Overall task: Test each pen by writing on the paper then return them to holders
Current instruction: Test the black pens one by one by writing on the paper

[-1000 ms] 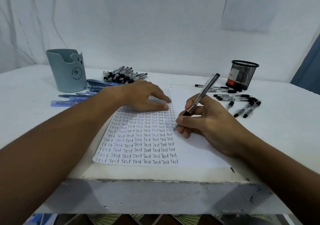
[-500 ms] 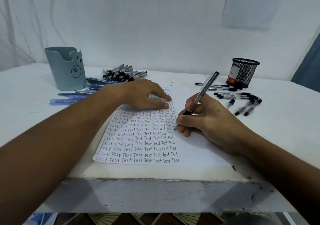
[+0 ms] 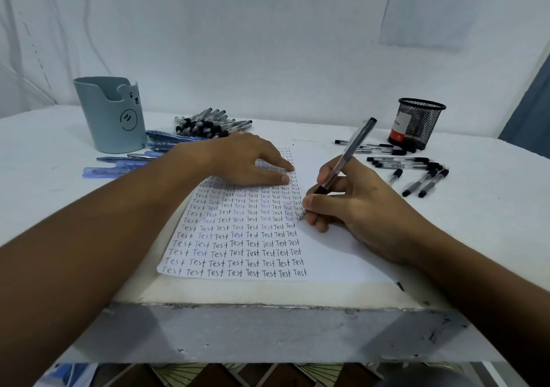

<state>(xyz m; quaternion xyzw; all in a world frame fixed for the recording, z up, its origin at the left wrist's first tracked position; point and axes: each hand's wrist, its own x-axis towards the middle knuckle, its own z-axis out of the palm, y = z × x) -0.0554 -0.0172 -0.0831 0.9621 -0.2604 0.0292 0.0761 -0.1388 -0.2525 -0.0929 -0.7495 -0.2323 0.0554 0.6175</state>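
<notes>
blue holder point(image 3: 111, 115): way past the left hand, empty-looking
left hand point(image 3: 247, 160): still flat, pinning the paper point(image 3: 342, 255)
right hand point(image 3: 354, 205): still pinching the pen point(image 3: 345, 157), tip hardly moved, so mid-word
mesh holder point(image 3: 418, 123): beyond the right hand, loose pens nearby

Both forearms were bare from the bottom edge of the picture to the wrists, with no sleeve, watch, bracelet or ring showing on either. The left hand point(image 3: 250, 160) had short, plain nails, visible on the thumb and forefinger. The right hand point(image 3: 354, 205) likewise wore nothing, and its one visible nail, on the forefinger, was trimmed short.
</notes>
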